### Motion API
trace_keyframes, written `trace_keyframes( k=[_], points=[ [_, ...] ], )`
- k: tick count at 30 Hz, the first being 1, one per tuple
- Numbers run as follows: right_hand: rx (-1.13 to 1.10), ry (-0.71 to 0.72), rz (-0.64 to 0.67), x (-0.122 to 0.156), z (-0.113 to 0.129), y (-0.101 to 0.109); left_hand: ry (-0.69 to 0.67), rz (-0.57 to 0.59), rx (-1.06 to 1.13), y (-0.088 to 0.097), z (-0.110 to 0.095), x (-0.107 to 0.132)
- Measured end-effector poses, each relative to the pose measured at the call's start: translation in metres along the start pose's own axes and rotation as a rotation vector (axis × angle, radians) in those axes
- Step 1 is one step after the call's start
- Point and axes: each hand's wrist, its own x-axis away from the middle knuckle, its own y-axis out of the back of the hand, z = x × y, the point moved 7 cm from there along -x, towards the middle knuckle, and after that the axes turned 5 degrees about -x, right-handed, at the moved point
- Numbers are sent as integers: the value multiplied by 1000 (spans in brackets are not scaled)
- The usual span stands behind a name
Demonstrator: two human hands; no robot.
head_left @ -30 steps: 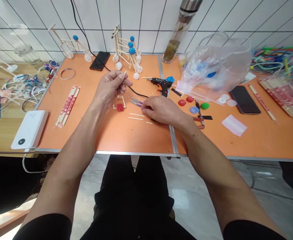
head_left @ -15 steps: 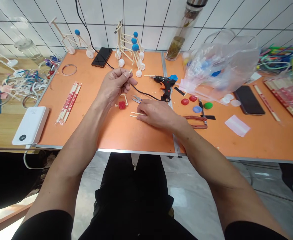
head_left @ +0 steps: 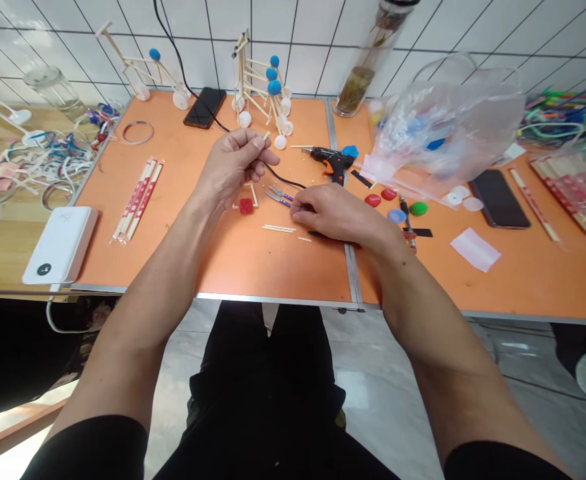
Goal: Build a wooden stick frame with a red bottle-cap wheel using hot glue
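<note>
My left hand [head_left: 239, 159] is raised over the table, thumb and finger pinched on a short wooden stick [head_left: 267, 137] whose end pokes out. A red block [head_left: 245, 206] with pale stick pieces around it lies below that hand. My right hand [head_left: 325, 212] rests low over the table with curled fingers. It lies against the blue-purple handles of small metal snips [head_left: 279, 195], whose jaws point left. Whether the fingers grip the handles is hidden. Thin cut sticks [head_left: 279, 229] and a shorter stick piece [head_left: 304, 239] lie just in front of it.
A black glue gun [head_left: 330, 163] lies beyond my right hand, its cable crossing the table. Wheeled stick models [head_left: 257, 87] stand near the tiled wall. Red, blue and green caps [head_left: 419, 209] lie right, before a plastic bag [head_left: 443, 133]. Wrapped chopsticks [head_left: 137, 200] and a power bank [head_left: 60, 245] lie left.
My right hand has slid right and slightly back, leaving the thin sticks on the table and uncovering part of the snips' handles. My left hand keeps its pinch, almost still.
</note>
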Motion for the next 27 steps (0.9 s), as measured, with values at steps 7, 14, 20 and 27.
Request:
trace_keyframes(
  k=[7, 14, 20, 27],
  points=[
    [94, -5, 117, 4, -3, -3, 4, 4, 31, -2, -2, 1],
    [118, -8, 132, 1, -1, -11, 4, 0, 37, -1, -2, 0],
    [99, 26, 91, -1, -2, -14, 7, -4, 28, 0, -1, 0],
    [54, 14, 79, 3, -1, -3, -14, 23, 52, -3, -4, 2]
  ],
)
